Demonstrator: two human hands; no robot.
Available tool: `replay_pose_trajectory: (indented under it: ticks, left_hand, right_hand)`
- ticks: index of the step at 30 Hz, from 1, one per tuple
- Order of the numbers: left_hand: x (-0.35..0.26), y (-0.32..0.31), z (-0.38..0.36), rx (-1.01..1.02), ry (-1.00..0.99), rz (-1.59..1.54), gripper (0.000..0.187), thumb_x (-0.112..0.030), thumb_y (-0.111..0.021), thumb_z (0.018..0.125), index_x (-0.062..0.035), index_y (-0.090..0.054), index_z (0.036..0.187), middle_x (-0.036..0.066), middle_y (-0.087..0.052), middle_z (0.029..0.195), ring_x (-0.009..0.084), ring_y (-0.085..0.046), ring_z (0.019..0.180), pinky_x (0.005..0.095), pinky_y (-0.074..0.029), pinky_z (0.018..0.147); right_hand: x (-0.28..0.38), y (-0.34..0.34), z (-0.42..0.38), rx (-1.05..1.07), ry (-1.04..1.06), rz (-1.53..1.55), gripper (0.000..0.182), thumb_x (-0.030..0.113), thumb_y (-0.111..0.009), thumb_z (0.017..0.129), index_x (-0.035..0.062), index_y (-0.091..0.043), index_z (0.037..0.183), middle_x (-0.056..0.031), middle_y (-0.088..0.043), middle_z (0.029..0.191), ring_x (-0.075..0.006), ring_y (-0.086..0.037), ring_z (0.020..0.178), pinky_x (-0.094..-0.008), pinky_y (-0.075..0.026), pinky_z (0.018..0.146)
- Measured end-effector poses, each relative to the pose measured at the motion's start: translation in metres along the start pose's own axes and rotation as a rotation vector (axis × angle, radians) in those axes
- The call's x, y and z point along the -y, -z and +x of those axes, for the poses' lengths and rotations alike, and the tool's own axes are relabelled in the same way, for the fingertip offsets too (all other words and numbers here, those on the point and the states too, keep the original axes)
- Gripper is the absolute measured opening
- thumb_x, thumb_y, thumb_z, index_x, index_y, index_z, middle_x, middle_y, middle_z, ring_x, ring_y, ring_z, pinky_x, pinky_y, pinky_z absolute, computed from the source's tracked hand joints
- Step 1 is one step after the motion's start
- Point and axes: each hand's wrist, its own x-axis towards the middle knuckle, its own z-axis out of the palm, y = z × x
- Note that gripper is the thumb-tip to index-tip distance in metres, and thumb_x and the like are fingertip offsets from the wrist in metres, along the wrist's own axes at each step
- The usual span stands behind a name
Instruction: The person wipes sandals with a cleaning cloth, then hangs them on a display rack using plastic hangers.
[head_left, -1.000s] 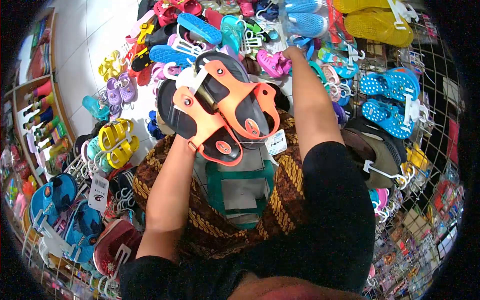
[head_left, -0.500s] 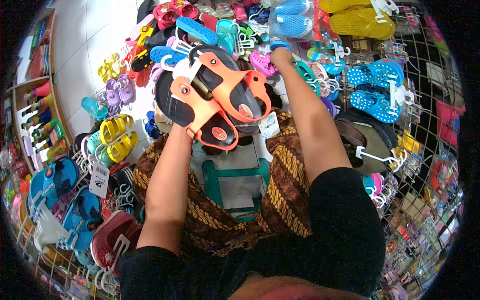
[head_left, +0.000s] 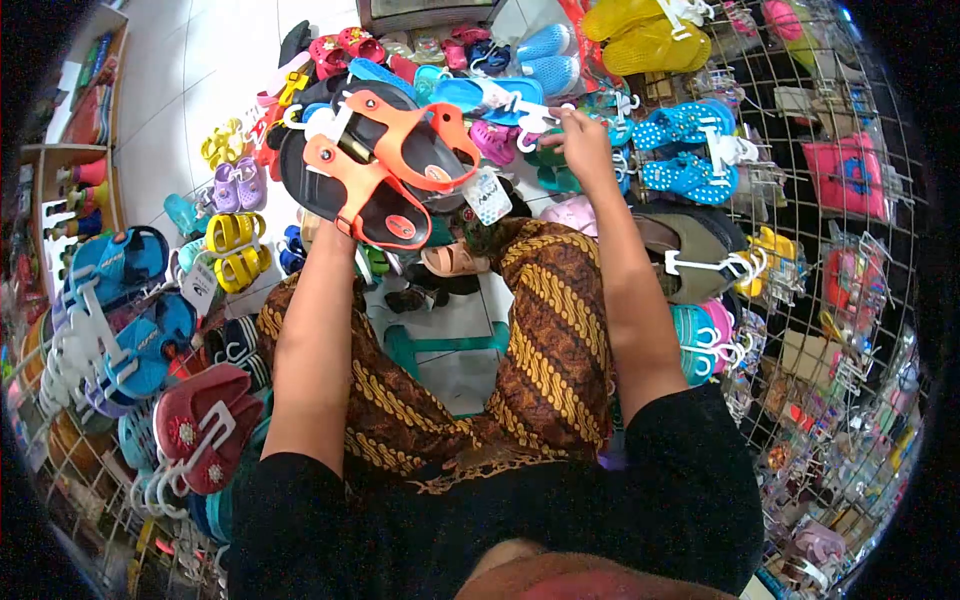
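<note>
A pair of orange-and-black sandals (head_left: 385, 190) on a white hanger, with a tag dangling, is held up over the floor display. My left hand (head_left: 338, 236) supports it from beneath; the sandals hide most of its fingers. Further right, my right hand (head_left: 584, 142) is closed in a pinch on the white hanger (head_left: 538, 122) of a pair of blue sandals (head_left: 492, 97). Purple clogs (head_left: 492, 143) lie just below that hanger, and green footwear (head_left: 556, 172) sits beside my right wrist.
Blue polka-dot clogs (head_left: 690, 150) and an olive shoe (head_left: 690, 250) are on the right, near a wire rack (head_left: 800, 190). Yellow sandals (head_left: 238, 250), blue sandals (head_left: 150, 330) and maroon shoes (head_left: 205, 425) stand left. A green stool frame (head_left: 450, 343) shows between my knees.
My right hand has pulled back from the pile and now has the blue sandals by their hanger. The orange sandals stay in my left hand, and the view has shifted.
</note>
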Motion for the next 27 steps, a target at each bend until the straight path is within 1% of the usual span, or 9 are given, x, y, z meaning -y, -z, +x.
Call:
replay_pose_trajectory:
  ticks: [1, 4, 5, 9, 13, 16, 17, 21, 27]
  left_hand:
    - [-0.003, 0.001, -0.003, -0.008, -0.012, 0.001, 0.036, -0.024, -0.046, 0.096, -0.0045, -0.050, 0.126, 0.014, -0.058, 0.118, 0.0271, -0.059, 0.105, 0.0404, -0.048, 0.095]
    - [-0.015, 0.006, -0.007, -0.032, -0.052, -0.001, 0.035, -0.024, -0.046, 0.096, -0.0047, -0.050, 0.126, 0.014, -0.058, 0.118, 0.0270, -0.059, 0.105, 0.0406, -0.048, 0.095]
    - [-0.018, 0.008, -0.008, -0.037, -0.060, 0.002, 0.035, -0.024, -0.046, 0.096, -0.0047, -0.050, 0.126, 0.014, -0.059, 0.118, 0.0270, -0.059, 0.105, 0.0406, -0.048, 0.095]
    - [-0.029, 0.013, -0.006, -0.057, -0.093, 0.017, 0.036, -0.024, -0.047, 0.096, -0.0050, -0.050, 0.126, 0.014, -0.059, 0.118, 0.0270, -0.059, 0.105, 0.0408, -0.047, 0.096]
    - [-0.041, 0.013, -0.001, -0.069, -0.105, 0.031, 0.036, -0.024, -0.047, 0.096, -0.0053, -0.050, 0.126, 0.013, -0.059, 0.118, 0.0270, -0.059, 0.105, 0.0410, -0.047, 0.096]
    - [-0.043, 0.011, 0.003, -0.064, -0.105, 0.036, 0.036, -0.024, -0.047, 0.096, -0.0055, -0.050, 0.126, 0.013, -0.059, 0.118, 0.0270, -0.059, 0.105, 0.0412, -0.047, 0.096]
    - [-0.041, 0.009, 0.003, -0.059, -0.101, 0.036, 0.036, -0.024, -0.048, 0.096, -0.0055, -0.050, 0.126, 0.013, -0.059, 0.118, 0.0270, -0.059, 0.105, 0.0412, -0.047, 0.096]
    - [-0.031, 0.002, -0.006, -0.033, -0.081, 0.042, 0.036, -0.024, -0.048, 0.095, -0.0058, -0.050, 0.126, 0.013, -0.059, 0.118, 0.0270, -0.059, 0.105, 0.0414, -0.047, 0.097]
    - [-0.009, -0.013, -0.042, 0.038, -0.047, 0.034, 0.036, -0.024, -0.049, 0.095, -0.0062, -0.050, 0.126, 0.013, -0.059, 0.119, 0.0270, -0.059, 0.106, 0.0417, -0.046, 0.097]
  right_hand:
    - [-0.005, 0.008, -0.008, 0.000, 0.105, -0.037, 0.032, 0.028, -0.055, 0.091, 0.0003, -0.067, 0.102, -0.0105, -0.067, 0.079, -0.0161, -0.060, 0.065, -0.0304, -0.047, 0.064]
    - [-0.023, 0.016, -0.022, -0.116, 0.243, -0.192, 0.026, 0.025, -0.063, 0.086, 0.0009, -0.068, 0.094, -0.0105, -0.066, 0.080, -0.0148, -0.054, 0.062, -0.0303, -0.045, 0.062]
    - [-0.034, 0.012, -0.021, -0.139, 0.318, -0.090, 0.022, 0.023, -0.068, 0.083, 0.0016, -0.066, 0.086, -0.0088, -0.063, 0.075, -0.0148, -0.055, 0.066, -0.0308, -0.044, 0.062]
    - [-0.066, -0.005, -0.028, -0.111, 0.167, -0.052, 0.017, 0.010, -0.071, 0.078, 0.0020, -0.056, 0.084, -0.0055, -0.060, 0.080, -0.0104, -0.054, 0.071, -0.0270, -0.044, 0.064]
    - [-0.095, -0.027, -0.022, 0.034, 0.163, -0.310, 0.016, 0.014, -0.065, 0.081, 0.0045, -0.053, 0.087, -0.0147, -0.061, 0.083, -0.0275, -0.059, 0.076, -0.0380, -0.046, 0.072]
    - [-0.084, -0.033, -0.018, 0.063, 0.158, -0.264, 0.019, 0.012, -0.064, 0.082, 0.0051, -0.053, 0.095, -0.0150, -0.063, 0.091, -0.0295, -0.062, 0.087, -0.0378, -0.046, 0.077]
    - [-0.091, -0.037, -0.017, 0.005, 0.240, -0.265, 0.030, 0.010, -0.062, 0.083, 0.0067, -0.049, 0.109, -0.0165, -0.062, 0.099, -0.0326, -0.061, 0.096, -0.0389, -0.046, 0.083]
    - [-0.075, -0.034, -0.027, -0.013, 0.237, -0.235, 0.043, 0.008, -0.059, 0.084, 0.0072, -0.039, 0.123, -0.0227, -0.059, 0.109, -0.0385, -0.059, 0.102, -0.0428, -0.045, 0.088]
    - [-0.111, -0.037, -0.032, 0.255, 0.253, -0.370, 0.046, 0.011, -0.062, 0.082, 0.0079, -0.041, 0.122, -0.0258, -0.057, 0.109, -0.0408, -0.056, 0.105, -0.0443, -0.044, 0.088]
